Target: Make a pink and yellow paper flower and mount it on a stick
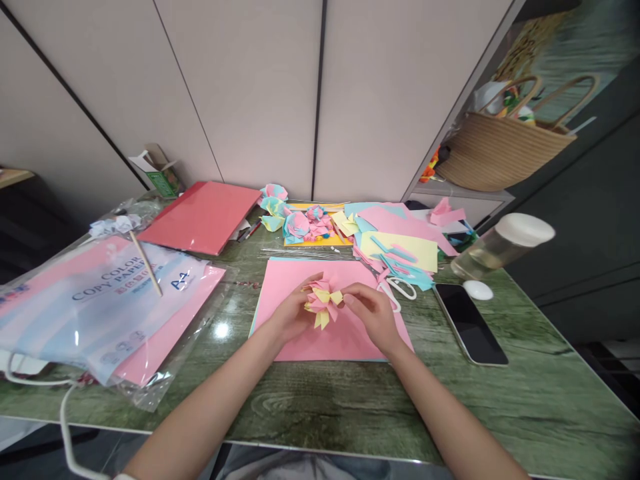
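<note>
A small folded paper piece (321,302) in pink and yellow sits between both my hands, above a pink sheet (330,333) that lies on the green table (325,407). My left hand (291,315) grips its left side with closed fingers. My right hand (373,315) pinches its right side. White-handled scissors (400,288) lie just right of my right hand.
A plastic pack of coloured copy paper (100,307) with a wooden stick (146,263) lies at the left. A red folder (205,215), folded paper flowers (297,223) and cut paper scraps (395,250) lie behind. A phone (470,323), a lidded jar (500,247) and a woven basket (500,150) are at the right.
</note>
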{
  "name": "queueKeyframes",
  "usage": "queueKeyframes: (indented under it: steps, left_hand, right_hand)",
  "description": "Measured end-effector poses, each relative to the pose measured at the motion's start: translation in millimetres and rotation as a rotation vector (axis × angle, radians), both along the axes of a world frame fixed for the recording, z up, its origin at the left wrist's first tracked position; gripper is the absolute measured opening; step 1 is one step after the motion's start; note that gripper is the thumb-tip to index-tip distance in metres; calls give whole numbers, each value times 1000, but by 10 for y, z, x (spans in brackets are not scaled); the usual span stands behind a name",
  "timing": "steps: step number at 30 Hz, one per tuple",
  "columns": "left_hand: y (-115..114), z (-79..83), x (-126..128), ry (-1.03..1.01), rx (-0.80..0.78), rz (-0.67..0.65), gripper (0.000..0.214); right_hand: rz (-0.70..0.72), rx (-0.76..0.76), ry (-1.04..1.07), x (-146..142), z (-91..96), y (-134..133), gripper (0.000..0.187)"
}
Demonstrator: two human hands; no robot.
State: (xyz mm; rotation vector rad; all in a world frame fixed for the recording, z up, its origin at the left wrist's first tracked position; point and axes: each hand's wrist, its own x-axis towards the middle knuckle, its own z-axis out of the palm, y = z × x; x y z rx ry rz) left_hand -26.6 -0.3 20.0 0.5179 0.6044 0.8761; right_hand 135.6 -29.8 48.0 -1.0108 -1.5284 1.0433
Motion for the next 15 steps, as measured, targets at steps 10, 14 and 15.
queueKeyframes:
  steps: [10,14,15]
  left_hand:
    - [40,-26,-43,55,37,2,55]
    - [48,-36,-61,67,34,-21,55]
    - [50,-46,-62,65,30,-24,54]
  right_hand:
    - [98,-104,-3,53,52,45,13]
    - [132,-122,-17,62,61,52,15]
    - [135,-119,-16,64,62,51,14]
